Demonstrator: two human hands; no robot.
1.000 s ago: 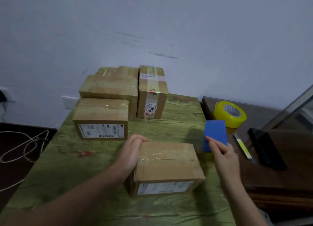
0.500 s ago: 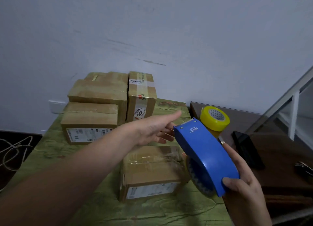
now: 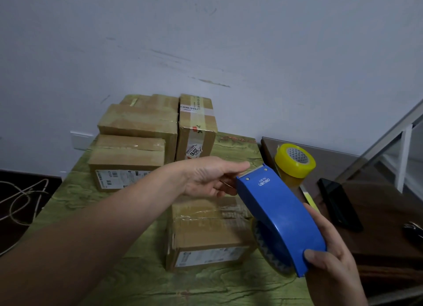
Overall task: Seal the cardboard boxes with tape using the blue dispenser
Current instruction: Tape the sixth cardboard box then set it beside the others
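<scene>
The blue dispenser [image 3: 274,214], with white print and a metal front edge, is tilted above the nearest cardboard box [image 3: 206,232] on the counter [image 3: 137,271]. The right grip [image 3: 329,266] holds its rear end; the left grip [image 3: 206,177], fingers nearly straight, touches its front.

Bare forearms [image 3: 109,232], left grip [image 3: 206,179], right grip [image 3: 332,269]

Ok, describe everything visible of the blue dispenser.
The blue dispenser is a curved, glossy, plastic-looking shell with white lettering, rivets and a pale front edge; a tape roll shows beneath. It is tilted, front end up, over the nearest box. The right hand grips its rear; the left hand touches its front.
</scene>
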